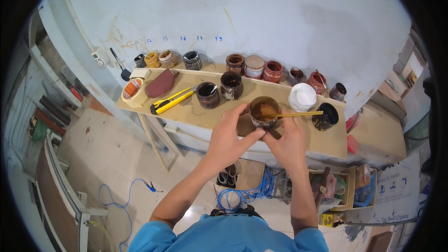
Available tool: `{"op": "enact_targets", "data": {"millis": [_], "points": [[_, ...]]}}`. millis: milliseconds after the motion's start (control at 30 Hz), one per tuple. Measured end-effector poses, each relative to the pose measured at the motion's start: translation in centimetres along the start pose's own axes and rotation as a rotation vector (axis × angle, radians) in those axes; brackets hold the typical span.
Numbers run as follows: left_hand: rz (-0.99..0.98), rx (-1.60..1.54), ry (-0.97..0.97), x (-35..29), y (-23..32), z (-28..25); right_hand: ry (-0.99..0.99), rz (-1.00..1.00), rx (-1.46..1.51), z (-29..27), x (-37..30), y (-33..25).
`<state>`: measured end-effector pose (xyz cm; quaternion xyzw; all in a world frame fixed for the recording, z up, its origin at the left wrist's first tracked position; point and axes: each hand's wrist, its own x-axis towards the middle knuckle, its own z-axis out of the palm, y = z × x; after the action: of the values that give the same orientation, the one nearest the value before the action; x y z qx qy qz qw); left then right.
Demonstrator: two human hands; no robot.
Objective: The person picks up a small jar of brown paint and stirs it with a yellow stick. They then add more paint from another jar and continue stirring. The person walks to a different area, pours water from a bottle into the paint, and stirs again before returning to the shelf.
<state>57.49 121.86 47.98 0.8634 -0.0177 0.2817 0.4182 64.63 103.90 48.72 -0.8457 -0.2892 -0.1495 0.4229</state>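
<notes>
Both my hands are wrapped round a stained jar point(264, 122) with brown liquid inside, at the front edge of the narrow table point(205, 117). My left hand point(229, 133) curves about its left side, my right hand point(288, 141) about its right, and the thumbs meet in front. A thin yellow stick point(298, 114) leans out of the jar to the right, passing over my right fingers. Beyond it stand two dark paint jars point(231, 85), point(207, 95). Close by on the right are a white paint jar point(302, 97) and a black one point(325, 116).
Several paint jars point(272, 72) line the back ledge along the wall. On the table's left lie a yellow utility knife point(173, 102), a tape roll point(134, 92) and maroon sandpaper point(161, 83). Below, a blue hose point(247, 191) is coiled on the floor near open boxes point(347, 189).
</notes>
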Motion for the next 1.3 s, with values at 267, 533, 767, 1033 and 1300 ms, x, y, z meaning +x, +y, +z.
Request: {"op": "enact_targets", "data": {"millis": [267, 533, 767, 1033, 1300], "points": [[-0.047, 0.061, 0.112, -2.4, -1.4, -3.3, 0.026, -0.121, -0.161, 1.6, 0.8, 1.3], [-0.027, -0.16, 0.303, 2.4, -4.0, -11.4, -0.004, -0.042, -0.253, 1.3, 1.0, 0.2], [-0.101, 0.012, -0.121, 13.3, -5.9, -13.2, 0.037, -0.026, -0.294, 1.8, 1.3, -0.4], [0.015, 0.183, -0.473, 20.3, -9.5, -8.5, 0.026, -0.001, -0.317, 1.8, 1.5, -0.4], [0.053, 0.153, -0.471, 21.0, -9.7, -7.0, 0.002, 0.022, -0.263, 1.4, 1.7, -1.1]]}}
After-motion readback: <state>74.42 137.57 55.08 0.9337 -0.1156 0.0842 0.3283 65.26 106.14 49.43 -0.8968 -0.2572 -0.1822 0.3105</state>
